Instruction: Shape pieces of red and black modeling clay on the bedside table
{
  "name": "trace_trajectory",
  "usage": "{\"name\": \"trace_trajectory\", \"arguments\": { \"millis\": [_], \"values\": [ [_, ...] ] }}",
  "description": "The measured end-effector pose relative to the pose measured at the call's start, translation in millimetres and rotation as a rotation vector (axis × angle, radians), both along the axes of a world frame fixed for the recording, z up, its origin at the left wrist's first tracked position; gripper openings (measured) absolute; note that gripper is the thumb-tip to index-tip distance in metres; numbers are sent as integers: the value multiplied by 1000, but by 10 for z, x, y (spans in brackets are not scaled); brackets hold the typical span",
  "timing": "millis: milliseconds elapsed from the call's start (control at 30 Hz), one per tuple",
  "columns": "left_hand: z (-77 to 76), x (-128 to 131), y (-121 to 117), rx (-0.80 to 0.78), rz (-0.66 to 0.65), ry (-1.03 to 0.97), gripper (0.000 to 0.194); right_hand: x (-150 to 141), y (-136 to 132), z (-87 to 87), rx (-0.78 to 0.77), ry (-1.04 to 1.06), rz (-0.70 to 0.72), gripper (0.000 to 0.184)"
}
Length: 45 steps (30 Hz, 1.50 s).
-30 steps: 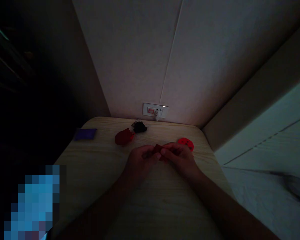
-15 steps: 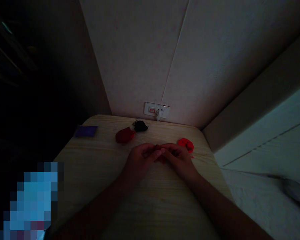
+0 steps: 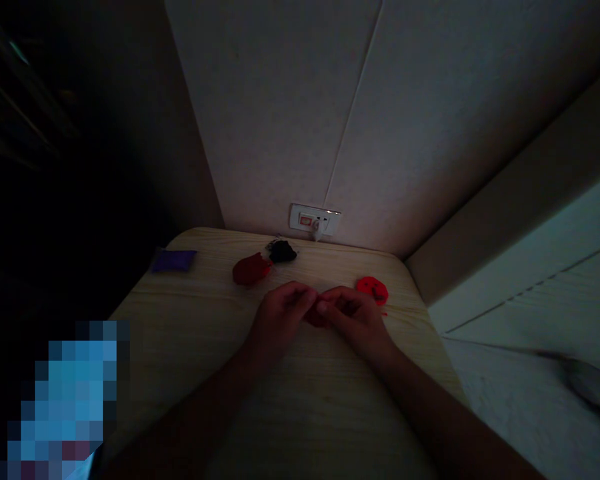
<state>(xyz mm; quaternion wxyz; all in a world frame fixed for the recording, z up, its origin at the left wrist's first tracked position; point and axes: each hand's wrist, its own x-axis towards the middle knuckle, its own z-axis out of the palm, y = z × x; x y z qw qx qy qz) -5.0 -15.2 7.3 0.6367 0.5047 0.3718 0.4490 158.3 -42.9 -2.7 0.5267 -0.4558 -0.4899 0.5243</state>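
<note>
My left hand [image 3: 283, 312] and my right hand [image 3: 357, 317] meet over the middle of the table, thumbs and fingertips pinched together. Between them they hold a small piece of dark red modelling clay [image 3: 317, 316], partly hidden by the fingers. Just beyond my right hand lies a flat bright red clay disc [image 3: 373, 291] with dark marks on it. Past my left hand sits a larger dark red lump [image 3: 251, 269] that looks like clay in a wrapper. A black crumpled lump [image 3: 283, 252] lies behind it.
A purple packet [image 3: 174, 261] lies at the left edge of the pale wooden table [image 3: 300, 407]. Behind the table, a wall socket [image 3: 315, 220] has a white plug in it. A white panel [image 3: 540, 293] stands at the right. A blurred-out bluish patch [image 3: 75, 387] covers the lower left.
My left thumb has shifted up and away from the right thumb, and more of the red clay shows beneath the fingertips. The things on the table stay put.
</note>
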Motion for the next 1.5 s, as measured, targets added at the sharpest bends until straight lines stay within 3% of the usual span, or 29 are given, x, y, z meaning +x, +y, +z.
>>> {"name": "trace_trajectory", "arguments": {
  "millis": [200,400,533,767,1000,1367,1500],
  "values": [
    [-3,-39,10,86,72,76,22,-2,-17,29,-26,8,32,21],
    [-59,32,-2,-73,-1,-72,30,39,30,-16,-21,97,-79,20],
    [-71,31,-6,-50,-14,-18,22,49,37,-32,-29,126,-103,19],
    [-44,-16,-32,24,-91,130,12,34,3,54,24,40,-21,18],
    [-90,59,-48,18,-68,48,23,34,25,7,8,35,-153,21],
    [-59,-15,-26,81,-87,211,12,63,16,58,80,-120,-70,21],
    [-43,24,-44,82,-88,153,12,44,26,14,48,-62,-143,23]
  ]
}}
